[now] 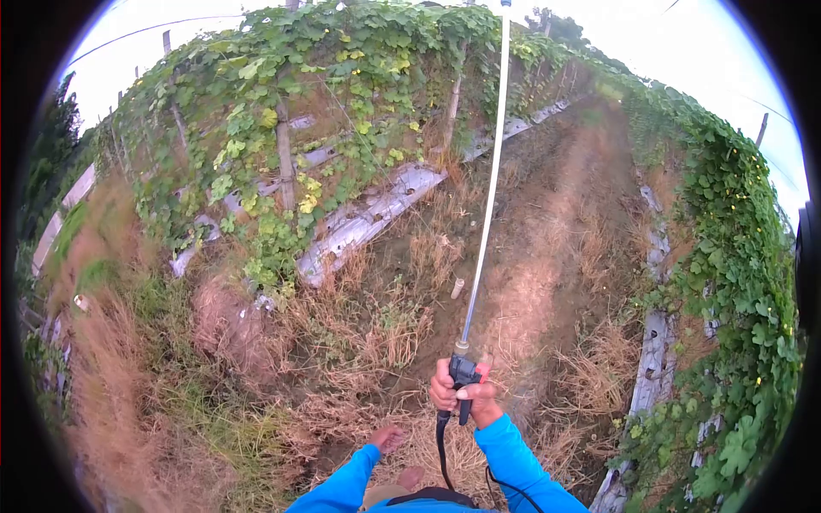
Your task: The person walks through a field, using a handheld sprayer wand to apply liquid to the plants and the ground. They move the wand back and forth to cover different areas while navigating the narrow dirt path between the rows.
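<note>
My right hand (pixel 469 395) is wrapped round the black handle (pixel 464 369) of a spray wand, with the thumb across its front. A long pale metal lance (pixel 490 197) rises from the handle to the top of the view. From the handle's lower end a black hose (pixel 441 449) runs down toward my waist. My left hand (pixel 389 439) hangs low at the left, apart from the wand, its fingers loosely spread and nothing seen in them. Both arms wear blue sleeves.
Leafy vines on wooden posts (pixel 285 154) stand at the left, and a green vine wall (pixel 735 214) at the right. Silvery plastic mulch (pixel 372 221) edges a dirt path (pixel 547 248). Dry grass (pixel 385 342) covers the near ground; a small pale object (pixel 457 288) lies on it.
</note>
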